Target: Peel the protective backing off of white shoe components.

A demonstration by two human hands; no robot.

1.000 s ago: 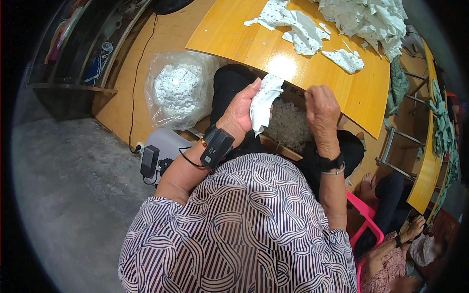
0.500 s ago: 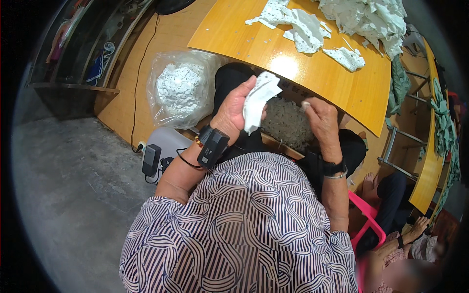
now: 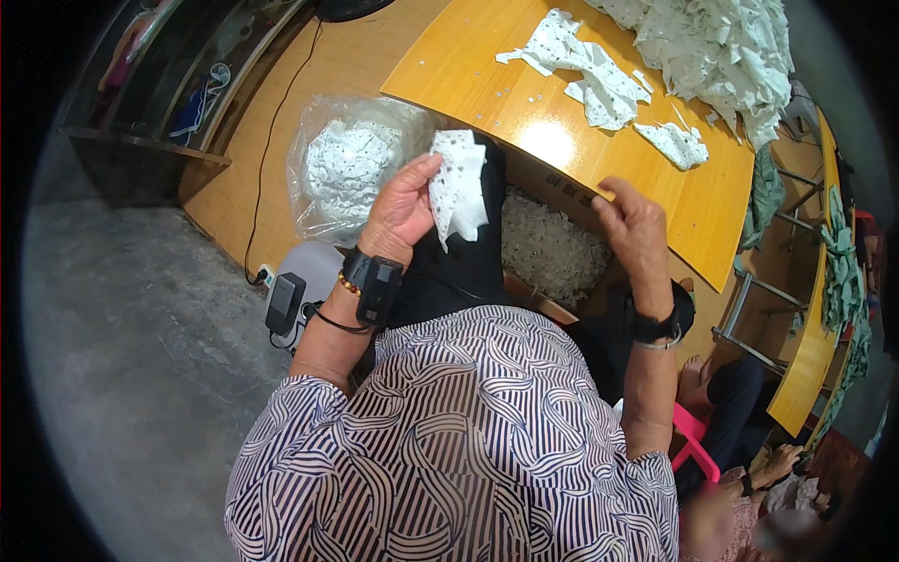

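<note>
Pinched at its edge, a white scrap of cloth-like material with dark specks (image 3: 459, 183) hangs from my left hand (image 3: 401, 211). My right hand (image 3: 639, 229) is raised near the table edge, its fingers loosely bent and apart, and nothing shows in it. Between the two hands and lower down, a box holds a heap of small pale bits (image 3: 554, 245). Beside my left hand stands a clear plastic bag (image 3: 302, 192) filled with crumpled white speckled pieces (image 3: 351, 157).
A yellow wooden table (image 3: 468, 80) carries several loose speckled scraps (image 3: 609, 94) and a large white pile (image 3: 716, 47). Green cloth (image 3: 847, 267) drapes another table at right, where a co-worker's hand (image 3: 779, 464) shows. A dark cable (image 3: 272, 140) crosses the floor at left.
My left hand has moved left with the scrap, which now hangs more upright with its speckled face showing. My right hand has moved slightly right, and its closed fingers have spread.
</note>
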